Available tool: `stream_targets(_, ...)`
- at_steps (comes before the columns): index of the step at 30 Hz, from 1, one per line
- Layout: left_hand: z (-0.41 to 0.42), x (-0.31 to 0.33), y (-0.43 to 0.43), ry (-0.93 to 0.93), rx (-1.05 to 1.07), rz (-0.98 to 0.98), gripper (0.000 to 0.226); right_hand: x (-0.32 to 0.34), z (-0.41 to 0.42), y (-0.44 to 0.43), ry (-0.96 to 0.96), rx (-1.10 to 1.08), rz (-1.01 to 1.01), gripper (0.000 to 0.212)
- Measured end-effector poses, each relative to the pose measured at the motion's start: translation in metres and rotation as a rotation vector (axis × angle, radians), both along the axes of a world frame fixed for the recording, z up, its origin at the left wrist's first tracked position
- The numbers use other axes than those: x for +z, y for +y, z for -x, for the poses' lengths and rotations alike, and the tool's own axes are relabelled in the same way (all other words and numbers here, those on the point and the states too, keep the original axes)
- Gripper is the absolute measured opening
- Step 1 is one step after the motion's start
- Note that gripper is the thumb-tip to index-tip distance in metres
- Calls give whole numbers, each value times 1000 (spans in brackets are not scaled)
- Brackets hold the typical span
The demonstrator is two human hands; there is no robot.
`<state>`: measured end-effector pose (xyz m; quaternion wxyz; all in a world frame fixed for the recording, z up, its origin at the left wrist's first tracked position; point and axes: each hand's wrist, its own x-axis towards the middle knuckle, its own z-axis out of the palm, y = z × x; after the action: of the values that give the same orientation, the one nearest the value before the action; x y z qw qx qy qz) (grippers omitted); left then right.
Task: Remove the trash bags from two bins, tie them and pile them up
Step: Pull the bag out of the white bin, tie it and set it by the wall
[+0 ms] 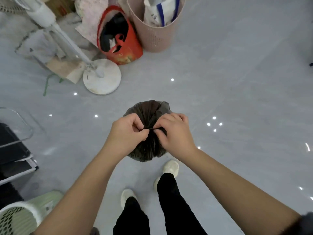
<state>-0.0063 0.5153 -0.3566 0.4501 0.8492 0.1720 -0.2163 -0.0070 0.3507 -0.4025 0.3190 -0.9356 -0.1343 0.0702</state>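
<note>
Both bare forearms reached forward and down from the lower corners of the view, converging over a dark trash bag (pixel 149 116) held above the floor in front of the person's feet. The left hand (pixel 126 134) was curled, its thumb and fingers pinched on a thin twisted strand of the bag's plastic at the gathered neck. The right hand (pixel 176 133) mirrored it, knuckles up, fingertips clamped on the strand's other end, so that the short black strip ran taut between the two hands. Each hand thus gripped the bag's top; neither was slack.

The bag was thin, glossy brown-black film, rounded and full, with fine pleats radiating from the cinched centre. Whether its underside touched the floor could not be told.

The floor (pixel 237 82) was smooth pale grey with a sheen and small bright reflections. Below the bag stood two white shoes (pixel 171 167) under black trouser legs. At the floor's lower-left corner lay a pale green perforated plastic bin (pixel 18 217), on its side, its mouth towards the camera. Towards the far edge stood a pink perforated basket (pixel 155 38), a red bag (pixel 118 36) touching it, and a fan's round white base (pixel 101 77).
</note>
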Motion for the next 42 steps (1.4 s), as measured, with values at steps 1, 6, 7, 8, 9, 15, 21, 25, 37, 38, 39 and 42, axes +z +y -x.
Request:
stream_targets(1, -15, 4, -18, -19, -31, -8, 21, 4, -12, -17, -1, -22, -2, 6)
stream_targets(6, -96, 19, -97, -84, -250, -3, 23, 21, -72, -95, -28, -132, 25, 4)
stream_targets(7, -112, 22, -114, -89, -294, -17, 19, 25, -84, -111, -27, -147, 37, 4)
stream_targets(8, -128, 25, -130, -91, -331, -29, 16, 27, -98, -127, -26, -157, 55, 4)
stream_targets(9, -144, 27, -146, -93, -366, -40, 14, 30, -112, -143, -22, -163, 78, 4)
stream_targets(15, -250, 41, -242, -111, -506, -27, 13, 51, -200, -238, 11, -242, 139, 5)
stream_targets(21, -356, 64, -327, -90, -614, -27, 13, 72, -289, -326, 6, -319, 155, 4)
stream_targets(25, -425, 72, -384, -75, -615, -8, 18, 82, -352, -381, -17, -353, 166, 8)
stream_targets(37, -626, 73, -583, -83, -511, 35, 19, 71, -552, -570, 79, -479, -33, 3)
stream_targets(38, -643, 74, -597, -94, -509, 31, 19, 71, -569, -584, 83, -480, -31, 3)
stream_targets(39, -660, 74, -612, -101, -507, 30, 18, 72, -586, -597, 84, -484, -29, 3)
stream_targets(42, -713, 72, -651, -109, -525, 34, 16, 71, -636, -635, 84, -495, -10, 4)
